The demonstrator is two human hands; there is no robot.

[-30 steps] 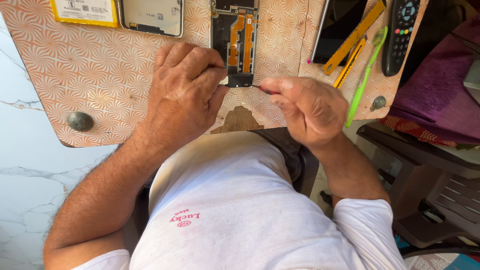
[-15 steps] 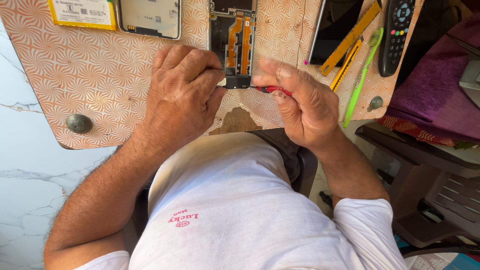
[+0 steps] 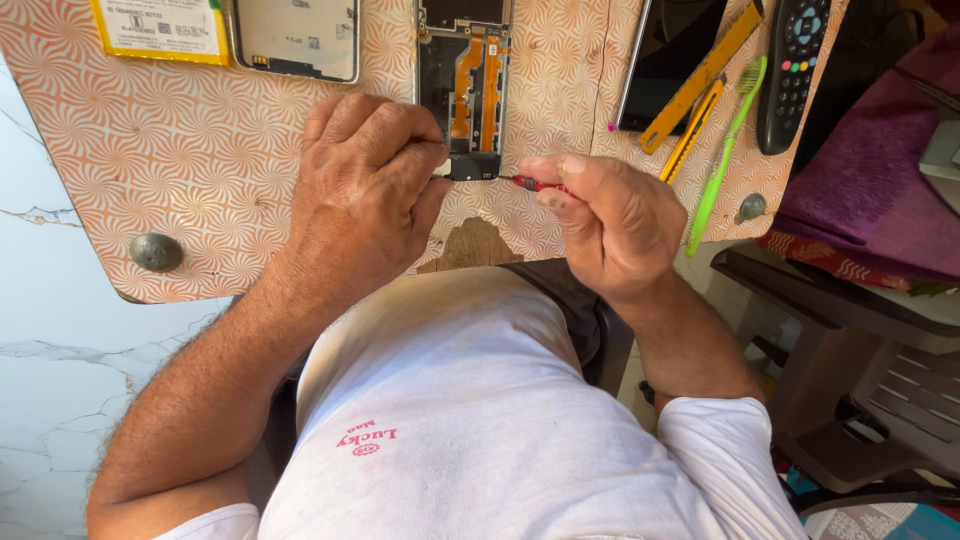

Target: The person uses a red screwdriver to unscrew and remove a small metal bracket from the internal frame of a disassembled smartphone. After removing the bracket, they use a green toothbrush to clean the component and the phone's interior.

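Brightness: strong, warm daylight; nothing is dim.
Light source: seems to come from the upper right, where the patterned surface (image 3: 200,150) is brightest.
Shadows: soft, short ones under the left hand (image 3: 365,190) and right hand (image 3: 610,220); the chair (image 3: 860,390) at lower right lies in shade.
Glare: mild sheen on the knuckles and the marble floor (image 3: 50,330).
Focus: sharp across the middle; the screwdriver (image 3: 530,184) tip is small but crisp.
Distortion: wide-angle stretching at the edges; the white shirt (image 3: 470,420) bulges.
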